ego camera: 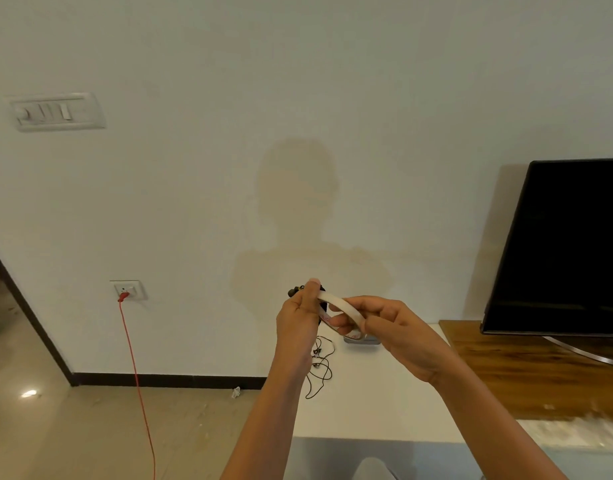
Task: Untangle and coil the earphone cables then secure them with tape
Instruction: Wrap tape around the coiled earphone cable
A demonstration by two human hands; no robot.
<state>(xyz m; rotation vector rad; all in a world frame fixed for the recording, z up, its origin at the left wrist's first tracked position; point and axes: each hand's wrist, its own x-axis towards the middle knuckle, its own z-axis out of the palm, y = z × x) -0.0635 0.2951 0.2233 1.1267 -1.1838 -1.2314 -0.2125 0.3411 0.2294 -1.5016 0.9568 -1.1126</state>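
L hand [298,320] pinches coiled cable [294,291] right by tape [343,303]; R hand [395,327] grips tape (cable prob light, floppy; hold mid-coil).

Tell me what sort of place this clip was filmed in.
Most likely a home living room: a flat-screen TV on a wood-topped unit, plus a switch panel and a wall socket with a red cable plugged in.

Head-worn camera faces the wall [298,98], close behind left hand [298,318] and right hand [396,332].
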